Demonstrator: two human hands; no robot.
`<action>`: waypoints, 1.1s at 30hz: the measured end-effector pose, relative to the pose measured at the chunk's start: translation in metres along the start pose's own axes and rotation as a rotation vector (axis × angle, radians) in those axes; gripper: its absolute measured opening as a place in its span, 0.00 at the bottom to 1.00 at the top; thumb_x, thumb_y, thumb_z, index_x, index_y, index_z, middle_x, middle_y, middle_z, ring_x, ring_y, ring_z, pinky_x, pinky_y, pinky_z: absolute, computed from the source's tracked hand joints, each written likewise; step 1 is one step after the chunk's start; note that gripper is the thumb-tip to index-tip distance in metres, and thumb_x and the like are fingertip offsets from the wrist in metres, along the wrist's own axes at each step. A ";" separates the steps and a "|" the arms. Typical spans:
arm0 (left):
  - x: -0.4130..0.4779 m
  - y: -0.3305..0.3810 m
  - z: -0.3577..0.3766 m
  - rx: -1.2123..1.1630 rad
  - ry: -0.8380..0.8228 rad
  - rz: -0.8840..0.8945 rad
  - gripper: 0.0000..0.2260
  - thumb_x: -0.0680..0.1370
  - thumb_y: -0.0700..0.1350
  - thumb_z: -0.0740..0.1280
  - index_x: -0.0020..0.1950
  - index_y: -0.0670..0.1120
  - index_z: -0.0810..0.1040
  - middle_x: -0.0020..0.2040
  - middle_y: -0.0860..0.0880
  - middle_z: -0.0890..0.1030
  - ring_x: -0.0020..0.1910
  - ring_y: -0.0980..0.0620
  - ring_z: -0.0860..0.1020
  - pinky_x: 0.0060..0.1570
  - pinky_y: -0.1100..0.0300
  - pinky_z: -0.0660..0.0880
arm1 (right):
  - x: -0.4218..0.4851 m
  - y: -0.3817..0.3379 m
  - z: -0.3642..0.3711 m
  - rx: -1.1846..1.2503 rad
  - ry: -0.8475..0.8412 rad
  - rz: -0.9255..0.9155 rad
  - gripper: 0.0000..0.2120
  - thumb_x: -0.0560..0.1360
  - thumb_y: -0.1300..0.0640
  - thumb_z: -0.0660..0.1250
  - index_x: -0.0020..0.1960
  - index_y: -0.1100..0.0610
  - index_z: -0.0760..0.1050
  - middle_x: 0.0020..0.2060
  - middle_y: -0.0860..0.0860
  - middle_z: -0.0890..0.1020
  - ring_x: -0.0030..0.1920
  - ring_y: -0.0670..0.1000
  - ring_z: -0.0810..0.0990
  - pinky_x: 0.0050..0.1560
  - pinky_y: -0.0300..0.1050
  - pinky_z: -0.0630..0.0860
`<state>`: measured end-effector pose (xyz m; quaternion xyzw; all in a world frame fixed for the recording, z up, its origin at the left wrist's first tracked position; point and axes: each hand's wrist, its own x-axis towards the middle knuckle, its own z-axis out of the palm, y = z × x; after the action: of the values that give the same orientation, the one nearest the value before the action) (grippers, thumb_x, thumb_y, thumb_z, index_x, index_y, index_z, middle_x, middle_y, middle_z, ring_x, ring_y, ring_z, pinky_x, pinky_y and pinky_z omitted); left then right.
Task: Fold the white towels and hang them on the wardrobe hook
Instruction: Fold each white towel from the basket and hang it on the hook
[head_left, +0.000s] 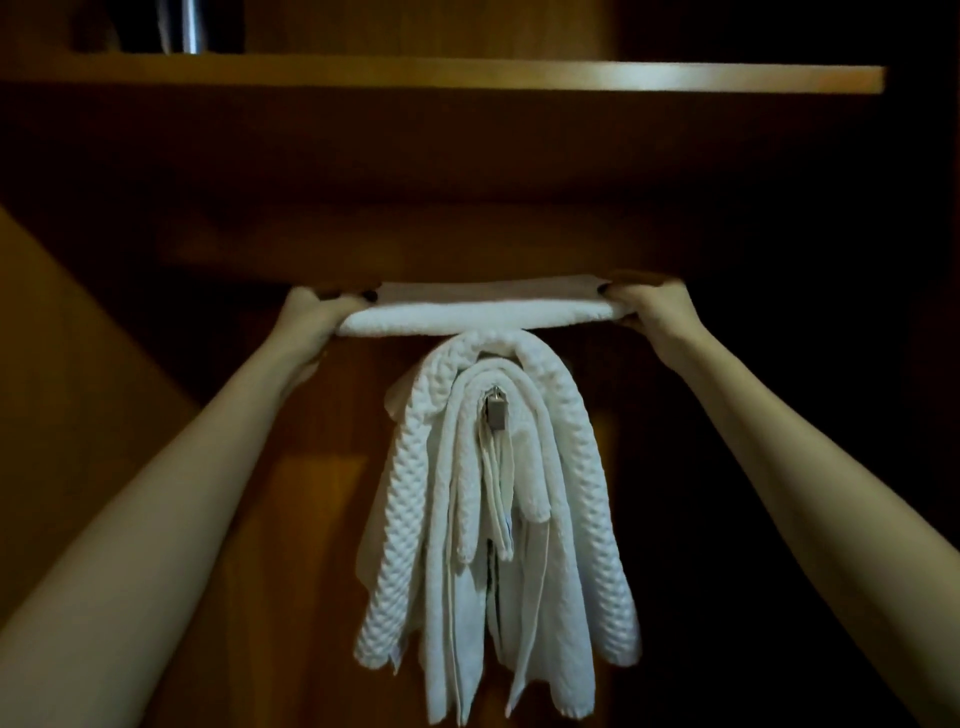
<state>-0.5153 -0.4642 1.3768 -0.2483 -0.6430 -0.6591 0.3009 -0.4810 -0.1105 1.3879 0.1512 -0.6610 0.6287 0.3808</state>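
A folded white towel (483, 310) is held flat and level inside a dark wooden wardrobe. My left hand (317, 317) grips its left end and my right hand (649, 306) grips its right end. Just below it, several white towels (498, 493) hang draped over a metal hook (496, 410), whose grey tip shows between the folds. The outermost hanging towel has a waffle texture. The held towel sits right above the top of that hanging bundle, and I cannot tell whether they touch.
A wooden shelf (467, 80) runs across the top of the wardrobe, with a shiny metal object (189, 26) standing on it at the left. Wooden side panels (78, 364) close in on the left; the right side is dark.
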 end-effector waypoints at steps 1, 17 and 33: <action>0.000 -0.004 -0.002 0.019 -0.014 -0.043 0.09 0.72 0.35 0.69 0.50 0.42 0.82 0.41 0.44 0.84 0.40 0.50 0.83 0.39 0.61 0.78 | 0.002 0.005 0.001 -0.012 -0.002 0.042 0.08 0.73 0.66 0.69 0.41 0.54 0.81 0.38 0.51 0.82 0.41 0.49 0.82 0.43 0.44 0.79; -0.044 -0.067 0.004 0.004 -0.204 -0.365 0.09 0.75 0.42 0.69 0.52 0.55 0.81 0.44 0.59 0.85 0.41 0.67 0.81 0.29 0.73 0.74 | -0.049 0.065 0.006 -0.066 -0.372 0.149 0.19 0.80 0.59 0.61 0.30 0.54 0.76 0.29 0.48 0.75 0.31 0.43 0.72 0.37 0.39 0.69; -0.128 -0.074 -0.011 0.654 -0.025 0.094 0.18 0.81 0.46 0.63 0.72 0.50 0.70 0.63 0.45 0.72 0.60 0.49 0.72 0.60 0.57 0.68 | -0.130 0.078 -0.020 -0.568 -0.037 0.041 0.20 0.80 0.50 0.61 0.72 0.52 0.69 0.66 0.56 0.72 0.65 0.55 0.73 0.57 0.42 0.71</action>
<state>-0.4787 -0.4661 1.2332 -0.1758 -0.8121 -0.4000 0.3869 -0.4410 -0.1152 1.2402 0.0366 -0.8203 0.4230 0.3832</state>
